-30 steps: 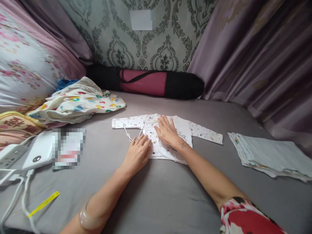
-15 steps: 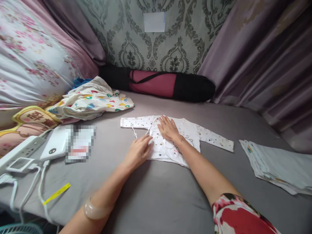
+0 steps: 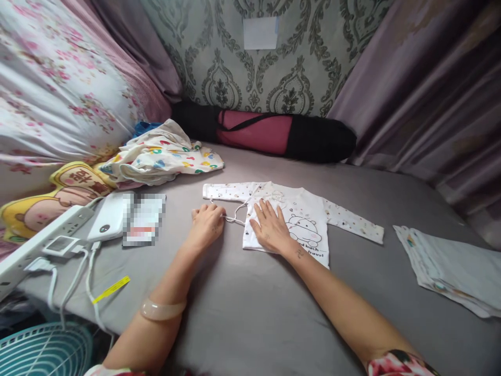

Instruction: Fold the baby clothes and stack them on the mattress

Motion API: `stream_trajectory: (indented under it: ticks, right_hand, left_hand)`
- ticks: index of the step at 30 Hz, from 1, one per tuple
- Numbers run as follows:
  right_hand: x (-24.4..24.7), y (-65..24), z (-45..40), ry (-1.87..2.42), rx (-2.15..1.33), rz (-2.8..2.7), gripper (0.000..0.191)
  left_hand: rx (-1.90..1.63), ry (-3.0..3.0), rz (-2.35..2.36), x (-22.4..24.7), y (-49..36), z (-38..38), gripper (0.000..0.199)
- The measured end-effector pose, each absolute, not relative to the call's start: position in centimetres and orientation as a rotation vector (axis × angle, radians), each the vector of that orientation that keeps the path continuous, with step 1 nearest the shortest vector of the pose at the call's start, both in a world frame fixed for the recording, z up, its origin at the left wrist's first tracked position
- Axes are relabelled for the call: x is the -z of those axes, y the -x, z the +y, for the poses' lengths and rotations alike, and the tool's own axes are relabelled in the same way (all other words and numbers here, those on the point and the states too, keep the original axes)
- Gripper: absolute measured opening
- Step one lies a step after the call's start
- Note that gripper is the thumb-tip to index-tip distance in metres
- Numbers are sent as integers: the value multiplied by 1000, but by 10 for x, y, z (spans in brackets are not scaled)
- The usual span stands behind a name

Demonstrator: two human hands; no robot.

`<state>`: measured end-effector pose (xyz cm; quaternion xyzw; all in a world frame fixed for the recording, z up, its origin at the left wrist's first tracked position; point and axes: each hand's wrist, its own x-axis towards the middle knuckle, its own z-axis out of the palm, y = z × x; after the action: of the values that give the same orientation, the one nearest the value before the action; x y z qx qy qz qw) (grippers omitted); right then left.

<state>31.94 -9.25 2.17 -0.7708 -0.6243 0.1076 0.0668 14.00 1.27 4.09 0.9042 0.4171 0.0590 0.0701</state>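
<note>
A small white baby shirt (image 3: 313, 209) lies spread on the grey sheet, its long sleeves stretched out to both sides. Tiny prints dot the sleeves, and a cartoon animal is drawn on the front. White tie strings (image 3: 236, 213) run from the shirt's left edge to my left hand (image 3: 207, 223), whose fingers are closed on them beside the garment. My right hand (image 3: 270, 225) rests flat on the shirt's front with its fingers extended, just left of the drawing.
Folded white cloths (image 3: 454, 266) lie at the right. A crumpled patterned cloth (image 3: 168, 156) and a black-and-red bag (image 3: 258, 131) lie at the back. On the left are a power strip (image 3: 43, 245), a white power bank (image 3: 111, 216), cables, and a teal fan (image 3: 43, 350).
My left hand has moved left off the shirt, drawing the strings out. My right hand has slid down the front, uncovering more of the drawing. The view has shifted slightly left.
</note>
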Motion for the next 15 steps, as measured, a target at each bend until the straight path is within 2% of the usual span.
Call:
stream_trajectory:
  ticks: [15]
  right_hand:
    - [-27, -321, -90, 2344, -343, -1890, 65]
  left_hand:
    - [-9, -2694, 1400, -51, -122, 22, 17]
